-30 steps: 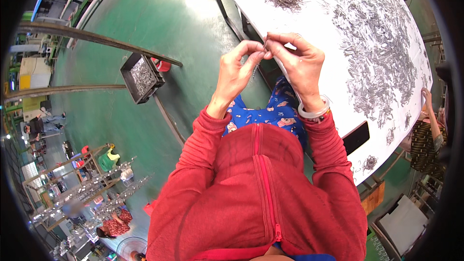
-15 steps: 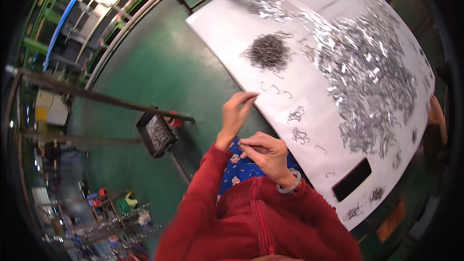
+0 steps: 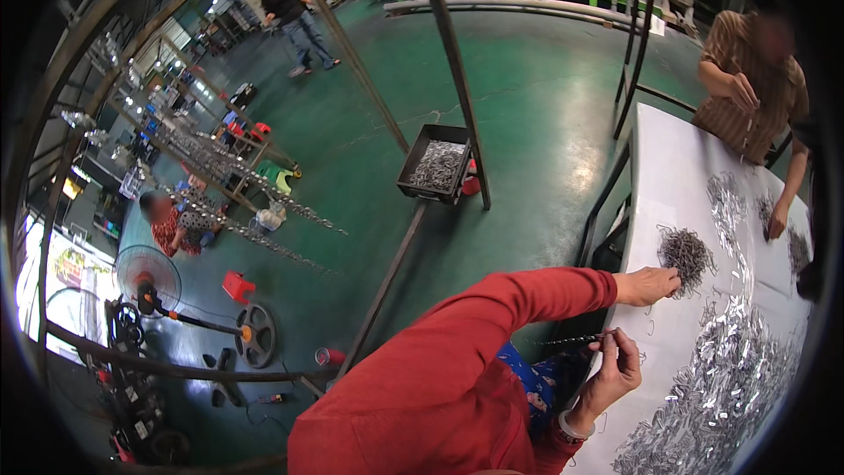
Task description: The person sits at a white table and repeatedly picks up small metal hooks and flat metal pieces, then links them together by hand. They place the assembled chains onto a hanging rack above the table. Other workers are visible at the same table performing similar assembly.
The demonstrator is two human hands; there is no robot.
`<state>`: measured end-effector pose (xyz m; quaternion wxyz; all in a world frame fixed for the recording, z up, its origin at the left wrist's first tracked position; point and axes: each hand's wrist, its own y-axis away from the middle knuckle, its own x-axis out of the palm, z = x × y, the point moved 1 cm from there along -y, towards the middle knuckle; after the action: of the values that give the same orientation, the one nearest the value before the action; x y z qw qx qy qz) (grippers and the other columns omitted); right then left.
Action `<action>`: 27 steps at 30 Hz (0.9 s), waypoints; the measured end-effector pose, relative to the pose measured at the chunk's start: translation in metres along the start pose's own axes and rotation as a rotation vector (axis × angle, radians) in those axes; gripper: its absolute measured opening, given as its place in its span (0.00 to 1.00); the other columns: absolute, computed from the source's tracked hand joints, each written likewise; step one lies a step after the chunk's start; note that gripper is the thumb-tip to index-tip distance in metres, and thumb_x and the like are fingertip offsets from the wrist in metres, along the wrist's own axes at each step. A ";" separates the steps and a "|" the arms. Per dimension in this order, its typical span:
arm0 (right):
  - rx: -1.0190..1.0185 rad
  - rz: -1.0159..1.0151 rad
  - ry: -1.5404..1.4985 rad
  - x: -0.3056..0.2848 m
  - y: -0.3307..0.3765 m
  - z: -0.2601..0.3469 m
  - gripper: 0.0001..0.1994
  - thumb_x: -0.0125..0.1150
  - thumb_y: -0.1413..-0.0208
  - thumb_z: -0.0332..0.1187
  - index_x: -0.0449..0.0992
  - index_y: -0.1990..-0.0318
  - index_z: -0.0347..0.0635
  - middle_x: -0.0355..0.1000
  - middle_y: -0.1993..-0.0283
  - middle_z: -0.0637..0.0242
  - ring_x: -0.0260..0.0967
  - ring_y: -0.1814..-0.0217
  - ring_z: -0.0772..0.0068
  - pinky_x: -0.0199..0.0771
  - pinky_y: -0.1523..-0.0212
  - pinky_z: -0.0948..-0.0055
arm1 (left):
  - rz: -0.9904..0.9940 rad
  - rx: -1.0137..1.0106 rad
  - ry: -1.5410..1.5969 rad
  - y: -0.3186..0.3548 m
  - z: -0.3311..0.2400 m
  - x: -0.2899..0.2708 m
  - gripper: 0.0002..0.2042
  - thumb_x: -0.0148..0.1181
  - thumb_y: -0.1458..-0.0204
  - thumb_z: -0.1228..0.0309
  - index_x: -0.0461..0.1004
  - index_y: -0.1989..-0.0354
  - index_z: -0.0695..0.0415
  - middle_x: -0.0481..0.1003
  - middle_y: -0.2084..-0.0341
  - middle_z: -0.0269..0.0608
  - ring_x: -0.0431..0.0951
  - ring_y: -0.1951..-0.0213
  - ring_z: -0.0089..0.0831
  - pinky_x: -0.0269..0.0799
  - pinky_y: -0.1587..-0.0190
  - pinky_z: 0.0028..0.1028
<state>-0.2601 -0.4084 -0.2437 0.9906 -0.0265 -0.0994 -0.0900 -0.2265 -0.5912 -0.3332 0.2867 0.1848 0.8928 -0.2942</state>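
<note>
My left hand (image 3: 648,286) reaches over the table edge to a pile of small dark wire hooks (image 3: 687,257). Its fingers are pinched together at the near side of the pile; what they grip, if anything, is hidden. Closer to me, my right hand (image 3: 613,376), with a pale bangle at the wrist, pinches one end of a thin, dark, chain-like strand (image 3: 576,339). That strand sticks out leftward past the table edge, over my lap. A large heap of shiny metal strips (image 3: 734,369) spreads over the white tabletop (image 3: 652,167) beyond my hands.
Across the table a person in a brown striped shirt (image 3: 756,70) works with a hand near another small dark pile. A black bin of metal pieces (image 3: 437,163) stands on a metal frame to the left. Further left are a fan (image 3: 149,281) and hanging chains (image 3: 255,180).
My view has swung left. My hands were close together above my lap; now the left has gone out to the hook pile, while the right stays pinched near the table edge.
</note>
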 end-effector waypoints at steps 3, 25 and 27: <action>-0.031 0.005 0.025 -0.001 -0.004 0.000 0.06 0.56 0.50 0.15 0.76 0.63 0.28 0.72 0.67 0.59 0.69 0.73 0.75 0.72 0.71 0.80 | -0.139 -0.003 0.233 0.024 -0.036 -0.047 0.03 0.54 0.52 0.78 0.67 0.71 0.62 0.69 0.71 0.46 0.71 0.66 0.44 0.68 0.63 0.38; -0.382 0.181 0.208 0.022 -0.034 0.065 0.12 0.56 0.43 0.26 0.73 0.54 0.27 0.74 0.58 0.58 0.70 0.60 0.76 0.71 0.57 0.80 | -0.567 0.006 0.457 0.103 -0.161 -0.161 0.07 0.58 0.53 0.74 0.71 0.72 0.66 0.68 0.69 0.46 0.71 0.63 0.39 0.66 0.59 0.35; -0.385 0.223 0.183 0.025 -0.035 0.072 0.12 0.56 0.43 0.26 0.73 0.53 0.27 0.74 0.57 0.59 0.70 0.59 0.76 0.70 0.56 0.79 | -0.528 -0.054 0.594 0.101 -0.162 -0.168 0.07 0.59 0.53 0.74 0.72 0.73 0.67 0.69 0.69 0.47 0.73 0.65 0.38 0.68 0.62 0.34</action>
<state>-0.2560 -0.4420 -0.1672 0.9759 -0.2176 0.0133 0.0004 -0.1127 -0.4390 -0.1640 -0.0645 0.0184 0.9611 -0.2678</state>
